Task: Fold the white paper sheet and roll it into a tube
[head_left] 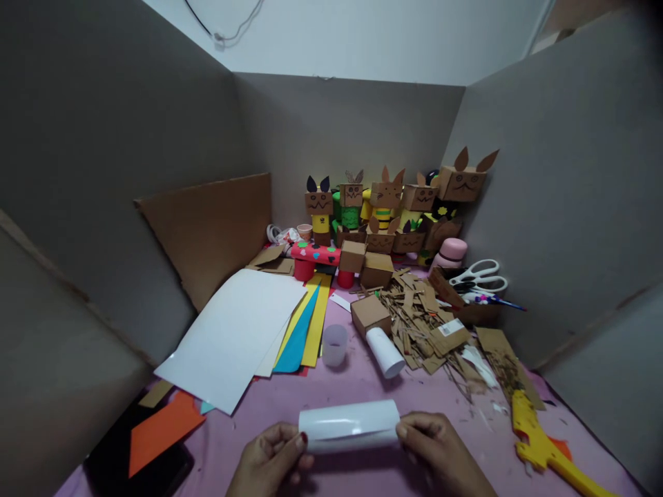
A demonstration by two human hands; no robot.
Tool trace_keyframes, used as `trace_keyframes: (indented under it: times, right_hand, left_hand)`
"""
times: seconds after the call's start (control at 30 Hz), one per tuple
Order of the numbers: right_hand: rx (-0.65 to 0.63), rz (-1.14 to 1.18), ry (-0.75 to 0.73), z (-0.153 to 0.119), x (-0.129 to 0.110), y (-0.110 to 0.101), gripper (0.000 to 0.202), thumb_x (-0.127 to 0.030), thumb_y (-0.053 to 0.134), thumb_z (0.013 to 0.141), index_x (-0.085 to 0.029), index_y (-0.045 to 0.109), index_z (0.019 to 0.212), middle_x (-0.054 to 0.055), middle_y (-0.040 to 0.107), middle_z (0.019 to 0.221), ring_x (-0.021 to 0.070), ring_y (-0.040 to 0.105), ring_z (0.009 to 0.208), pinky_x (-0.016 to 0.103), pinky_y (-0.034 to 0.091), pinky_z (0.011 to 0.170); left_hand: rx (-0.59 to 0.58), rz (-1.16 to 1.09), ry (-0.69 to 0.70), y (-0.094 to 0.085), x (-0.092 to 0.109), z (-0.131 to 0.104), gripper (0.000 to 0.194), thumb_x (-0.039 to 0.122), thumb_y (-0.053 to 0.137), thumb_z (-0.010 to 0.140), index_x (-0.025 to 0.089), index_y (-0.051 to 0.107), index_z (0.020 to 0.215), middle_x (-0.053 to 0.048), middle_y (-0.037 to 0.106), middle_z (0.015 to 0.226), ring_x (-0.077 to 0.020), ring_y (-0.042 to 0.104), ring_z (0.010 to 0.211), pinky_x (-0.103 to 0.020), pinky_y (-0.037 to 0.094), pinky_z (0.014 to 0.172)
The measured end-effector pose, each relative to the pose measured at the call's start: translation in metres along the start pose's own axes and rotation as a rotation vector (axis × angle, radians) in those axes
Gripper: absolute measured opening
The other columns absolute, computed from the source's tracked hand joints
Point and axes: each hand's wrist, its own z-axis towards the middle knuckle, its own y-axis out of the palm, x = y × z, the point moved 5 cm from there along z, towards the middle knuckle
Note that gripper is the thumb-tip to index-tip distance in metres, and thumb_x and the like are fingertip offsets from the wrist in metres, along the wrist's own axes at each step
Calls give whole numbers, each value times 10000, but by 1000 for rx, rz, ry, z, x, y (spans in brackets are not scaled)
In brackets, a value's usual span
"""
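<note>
Between my two hands is a glossy white paper tube [349, 426], lying level above the pink cloth, with a lengthwise paper edge showing along its side. The fingers and thumb of my left hand [274, 455] pinch its left end. At the right end, the thumb and fingers of my right hand [438, 449] close on the paper. Just beyond stands a small translucent cup [334, 345]. A second white paper tube [385, 352] leans against a small cardboard box [371, 315].
White sheets [238, 331] overlap yellow and blue paper on the left. An orange piece [166, 431] rests on a black object. A yellow glue gun [543, 445], cardboard scraps [419, 310] and scissors [479, 277] are at right. Cardboard animal figures [386, 197] line the back.
</note>
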Motion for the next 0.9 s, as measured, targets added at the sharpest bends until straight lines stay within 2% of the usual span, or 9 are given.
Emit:
trace_keyframes:
  times: [0.07, 0.17, 0.37, 0.5, 0.63, 0.7, 0.77, 0.83, 0.9]
  right_hand:
    - [5, 34, 57, -1, 9, 2, 376, -485, 586, 709, -171, 505, 518, -80, 337, 428, 69, 252, 401, 226, 166, 398]
    - [29, 81, 116, -4, 15, 4, 332, -447, 588, 689, -180, 495, 514, -95, 327, 397, 56, 213, 365, 228, 125, 380]
    - [67, 140, 149, -10, 17, 9, 276, -396, 590, 673, -186, 487, 526, -107, 327, 390, 51, 219, 365, 225, 124, 384]
    - [69, 137, 139, -11, 23, 12, 289, -410, 589, 682, -192, 479, 527, -114, 319, 374, 53, 223, 360, 223, 138, 384]
    - [57, 93, 144, -12, 27, 15, 267, -377, 578, 704, -183, 496, 539, -102, 370, 370, 55, 255, 349, 217, 146, 379]
    - [56, 78, 150, -12, 27, 15, 264, -371, 565, 711, -185, 490, 540, -102, 374, 373, 54, 255, 348, 215, 146, 379]
    - [51, 66, 148, -12, 27, 15, 270, -376, 563, 713, -185, 489, 537, -102, 373, 375, 53, 258, 351, 214, 151, 383]
    - [46, 55, 149, -12, 27, 14, 276, -380, 564, 713, -185, 486, 535, -99, 379, 380, 53, 264, 352, 214, 156, 384]
    - [41, 49, 154, -13, 27, 14, 274, -379, 563, 715, -183, 489, 539, -96, 386, 382, 53, 268, 351, 214, 158, 381]
  left_hand:
    - [14, 3, -19, 0, -1, -4, 340, 439, 766, 587, 160, 572, 614, 14, 619, 478, -71, 462, 399, -167, 306, 415]
    - [8, 13, -44, 0, -1, -7, 318, 421, 752, 599, 158, 579, 643, 23, 607, 472, -70, 458, 409, -166, 301, 424]
    - [-72, 86, -65, 1, -7, -5, 312, 417, 702, 641, 155, 532, 656, 37, 563, 462, -58, 438, 401, -161, 294, 429]
    - [-68, 141, -67, 1, -12, -2, 307, 434, 656, 663, 176, 491, 673, 57, 516, 421, -68, 430, 358, -164, 277, 395]
    - [-57, 231, -27, 1, -13, 3, 280, 428, 612, 683, 181, 485, 652, 76, 456, 378, -61, 349, 302, -163, 208, 350]
    - [-33, 273, 50, -2, -11, 5, 242, 389, 614, 686, 181, 493, 657, 68, 471, 423, -77, 395, 345, -175, 268, 368]
    - [27, 307, 156, -6, -7, 4, 196, 331, 635, 680, 179, 525, 735, 36, 544, 569, -123, 524, 500, -210, 400, 477]
    - [107, 458, 363, -8, 2, -1, 267, 283, 627, 713, 182, 557, 950, -30, 622, 853, -196, 609, 795, -303, 487, 712]
    - [138, 755, 660, -2, 11, -11, 416, 211, 558, 786, 213, 493, 1197, -99, 576, 1180, -259, 544, 1085, -430, 448, 900]
